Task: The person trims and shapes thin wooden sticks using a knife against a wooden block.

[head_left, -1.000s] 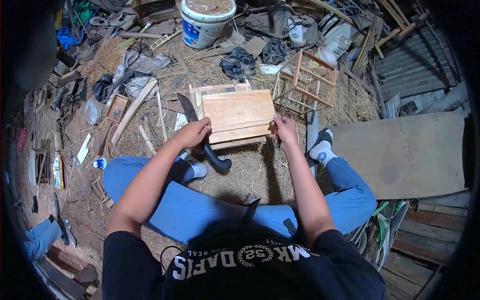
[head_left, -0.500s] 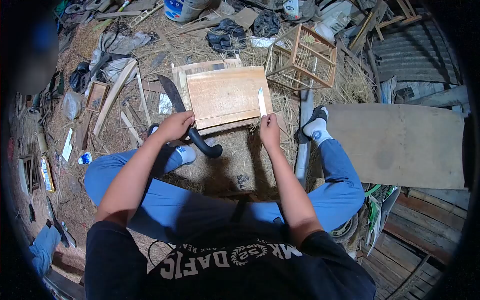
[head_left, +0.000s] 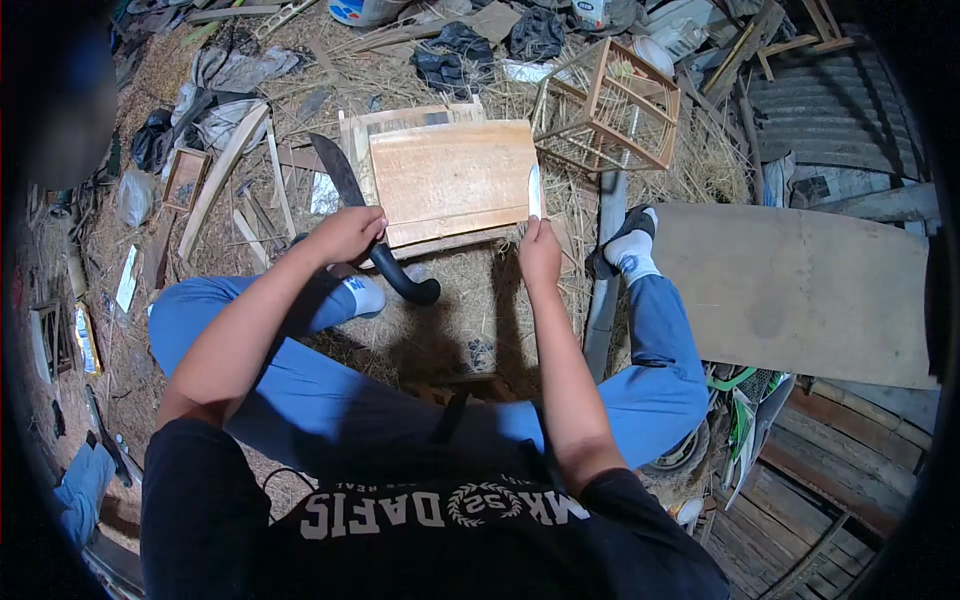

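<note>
A pale wooden board (head_left: 455, 175) lies in front of me over other pieces of wood. My left hand (head_left: 348, 235) is closed at its lower left edge, fingertips against the board. Beneath that hand passes a machete with a dark curved blade (head_left: 338, 168) and a black hooked handle (head_left: 408, 285); the hand covers its middle. In my right hand (head_left: 540, 258) is a small knife (head_left: 534, 190), its light blade pointing away from me along the board's right edge. The knife's handle is hidden in my fingers.
A wooden-framed cage (head_left: 610, 110) stands beyond the board to the right. A large flat sheet (head_left: 780, 290) lies right of my foot. Wood strips (head_left: 225, 180), black plastic bags (head_left: 453, 62) and straw litter the ground. Another person's trouser leg (head_left: 85, 490) shows at lower left.
The knife has shifted right, from over the board's face to its right edge. My left hand stays at the board's left edge. The whole view has shifted slightly.
</note>
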The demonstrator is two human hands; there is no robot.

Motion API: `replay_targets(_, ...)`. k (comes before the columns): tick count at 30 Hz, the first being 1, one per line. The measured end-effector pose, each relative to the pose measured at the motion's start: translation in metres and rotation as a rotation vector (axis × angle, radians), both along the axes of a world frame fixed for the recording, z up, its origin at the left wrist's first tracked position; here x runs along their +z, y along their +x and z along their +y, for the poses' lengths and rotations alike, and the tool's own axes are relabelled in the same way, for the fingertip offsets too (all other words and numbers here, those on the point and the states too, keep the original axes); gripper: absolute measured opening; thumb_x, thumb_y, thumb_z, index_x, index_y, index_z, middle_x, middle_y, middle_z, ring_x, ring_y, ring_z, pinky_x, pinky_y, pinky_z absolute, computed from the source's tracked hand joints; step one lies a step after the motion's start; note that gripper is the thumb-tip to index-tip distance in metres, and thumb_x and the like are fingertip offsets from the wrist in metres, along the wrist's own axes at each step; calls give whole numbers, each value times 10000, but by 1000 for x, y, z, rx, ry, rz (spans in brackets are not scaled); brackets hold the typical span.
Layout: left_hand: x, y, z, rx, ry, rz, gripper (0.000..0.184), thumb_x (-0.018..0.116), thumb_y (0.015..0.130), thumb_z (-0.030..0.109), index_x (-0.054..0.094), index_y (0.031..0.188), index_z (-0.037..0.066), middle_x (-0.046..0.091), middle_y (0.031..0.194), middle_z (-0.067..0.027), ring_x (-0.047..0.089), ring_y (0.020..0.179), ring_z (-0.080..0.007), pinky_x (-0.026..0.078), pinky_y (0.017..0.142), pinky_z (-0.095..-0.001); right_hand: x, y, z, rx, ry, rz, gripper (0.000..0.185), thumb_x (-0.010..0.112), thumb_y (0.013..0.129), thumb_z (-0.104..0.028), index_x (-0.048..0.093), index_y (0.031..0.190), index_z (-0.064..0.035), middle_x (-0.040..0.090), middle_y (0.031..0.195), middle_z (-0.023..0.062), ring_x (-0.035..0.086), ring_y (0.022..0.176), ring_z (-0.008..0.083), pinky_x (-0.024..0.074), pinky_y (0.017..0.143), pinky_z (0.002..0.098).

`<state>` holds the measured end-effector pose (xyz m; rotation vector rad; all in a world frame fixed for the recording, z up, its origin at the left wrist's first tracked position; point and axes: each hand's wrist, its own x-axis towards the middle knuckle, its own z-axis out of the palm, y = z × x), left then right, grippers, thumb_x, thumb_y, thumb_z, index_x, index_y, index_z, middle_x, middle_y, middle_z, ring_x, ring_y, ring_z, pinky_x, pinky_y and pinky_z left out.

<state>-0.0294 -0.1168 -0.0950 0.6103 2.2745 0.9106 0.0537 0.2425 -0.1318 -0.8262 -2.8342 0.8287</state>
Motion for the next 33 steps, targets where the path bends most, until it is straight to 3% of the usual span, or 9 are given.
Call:
replay_targets(3,17,5,4,15,-125,97,311,504,1093,335,603,1073,41,693,929,-249,681,935,-462,521,815,-558,1,0,-2,-4,-6,-41,470,439,1120,-362,675,1020,32,692,921,341,656,887,553,504,799,602)
replay_targets(7,26,10,5,50,-112,100,246,512,1097,306,588,1077,73,691,917,-221,691,898,-453,530,776,-541,-2,1,-2,-15,-21,-27,470,441,1115,-365,689,1028,26,702,928,339,665,884,553,513,801,611)
replay_targets(13,12,25,2,38,-55,376,169,592,1032,245,644,1101,100,714,936,-204,693,888,-450,539,734,-537,1,0,-1,7,-40,21,473,449,1108,-367,705,1027,22,708,922,338,677,883,550,518,798,621)
replay_targets(33,8,34,4,97,-93,385,139,588,1010,231,642,1035,105,693,846,-231,681,820,-477,520,706,-592,1,-4,-17,-43,18,9,484,460,1105,-349,695,945,43,699,876,343,672,840,556,520,773,615)
